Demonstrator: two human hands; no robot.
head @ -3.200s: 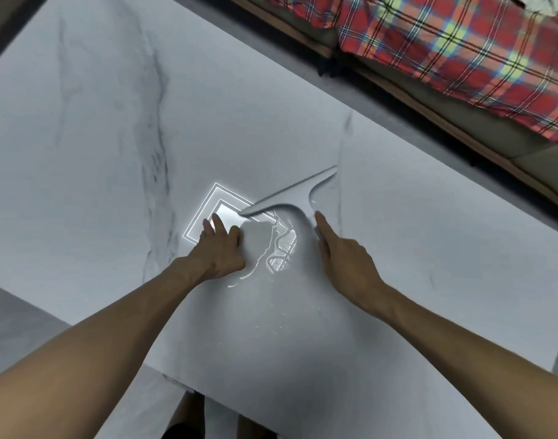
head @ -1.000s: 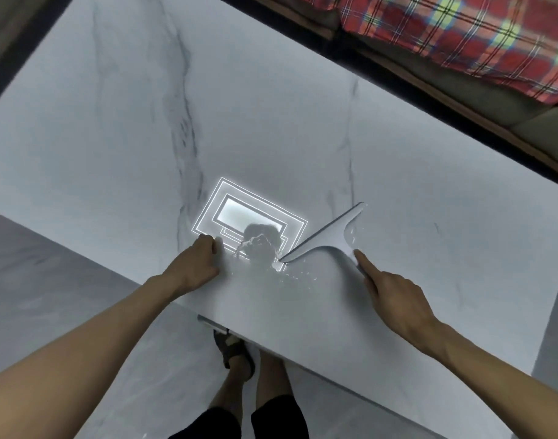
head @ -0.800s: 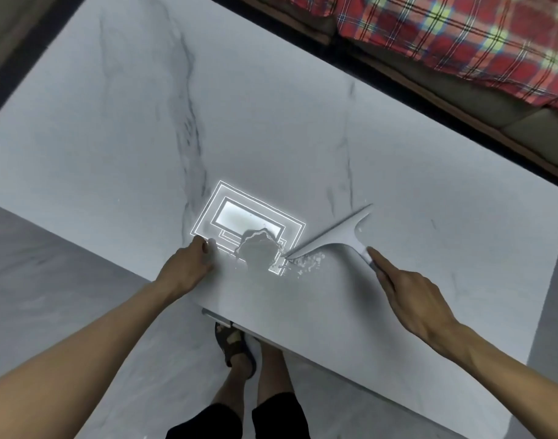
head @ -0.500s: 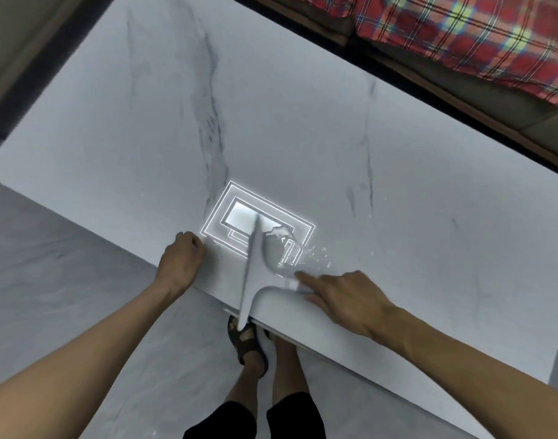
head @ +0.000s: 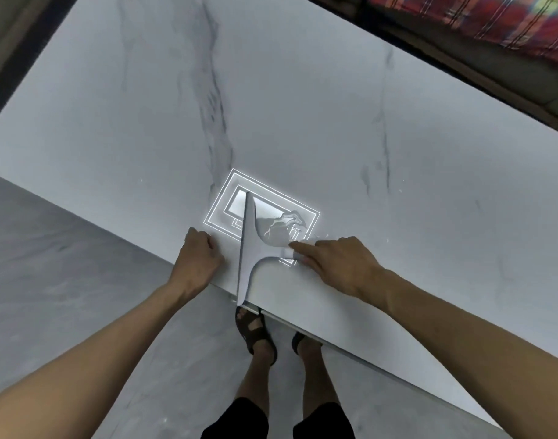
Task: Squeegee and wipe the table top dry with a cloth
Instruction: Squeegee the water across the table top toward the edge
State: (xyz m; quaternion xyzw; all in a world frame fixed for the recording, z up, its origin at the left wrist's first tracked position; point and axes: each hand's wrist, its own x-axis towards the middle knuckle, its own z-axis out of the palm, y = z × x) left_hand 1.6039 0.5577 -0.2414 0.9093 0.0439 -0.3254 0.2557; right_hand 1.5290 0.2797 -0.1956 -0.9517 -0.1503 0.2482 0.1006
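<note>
A white marble table top (head: 303, 106) fills the view. A grey squeegee (head: 246, 248) lies across its near edge, blade running from the table's edge away from me. My right hand (head: 338, 264) grips the squeegee's handle, index finger stretched along it. A small puddle of water (head: 279, 229) sits just right of the blade, under a bright reflection of a ceiling light. My left hand (head: 197, 258) rests as a fist on the table's near edge, left of the blade, holding nothing that I can see. No cloth is in view.
The table's near edge (head: 350, 346) runs diagonally down to the right, with grey floor (head: 65, 280) below it. My sandalled feet (head: 255, 331) stand under the edge. A bed with a red plaid blanket (head: 493, 20) lies beyond the table's far side.
My right hand swung the squeegee from the right of the puddle round to its left, blade now pointing away from me. The left hand slid back to the table's edge and curled.
</note>
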